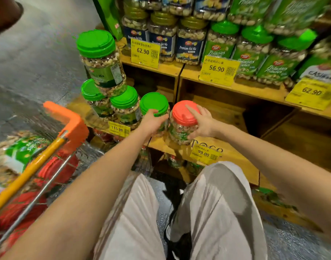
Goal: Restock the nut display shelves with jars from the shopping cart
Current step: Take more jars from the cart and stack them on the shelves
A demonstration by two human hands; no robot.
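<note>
Left hand [151,122]: fingers curled round the side of a green-lidded jar [154,103], just under the lid; firm hold, no slack.
Right hand [203,121]: fingers spread over the lid of a red-lidded jar [183,113], thumb down its side; clamped on it.
Jars in the grips: side by side, just beside each other, between the two hands; red one tilted slightly.
Under the grips: front of a wooden shelf [228,111]; cannot tell whether either base rests on it.
Below the right grip: yellow price tag [205,153] reading 99.00.
Left of the left grip: stacked jars [124,97] with green lids, two low, one on top.
Further left, nearer the body: shopping cart [67,117] with orange handle, red-lidded jars inside.
Above both grips: upper shelf jars [251,59] of nut mix and pistachios.
</note>
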